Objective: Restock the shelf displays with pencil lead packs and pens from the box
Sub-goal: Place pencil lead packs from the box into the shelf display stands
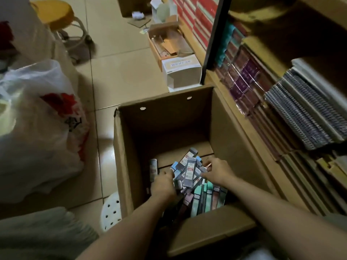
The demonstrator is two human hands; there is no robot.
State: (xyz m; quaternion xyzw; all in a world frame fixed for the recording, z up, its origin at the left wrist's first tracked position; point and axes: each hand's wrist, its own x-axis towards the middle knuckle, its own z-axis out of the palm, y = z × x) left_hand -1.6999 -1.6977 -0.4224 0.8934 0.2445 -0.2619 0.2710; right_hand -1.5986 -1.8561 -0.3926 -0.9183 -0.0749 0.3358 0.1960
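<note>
An open cardboard box [165,121] stands on the floor beside the shelf. At its bottom lies a heap of small pencil lead packs [189,169] in grey, blue and purple cases, with longer boxed pens [204,197] in teal and pink below them. Both my hands reach down into the box. My left hand [162,184] has its fingers curled around packs at the heap's left side. My right hand [218,170] grips packs at the right side of the heap, fingers bent into them.
Shelves [281,102] of wrapped notebooks and spiral pads fill the right side. A white plastic bag [37,128] sits left on the tiled floor, a yellow stool [58,14] behind it. Smaller boxes [180,72] stand beyond the big box. A white perforated stool [111,209] is near my knee.
</note>
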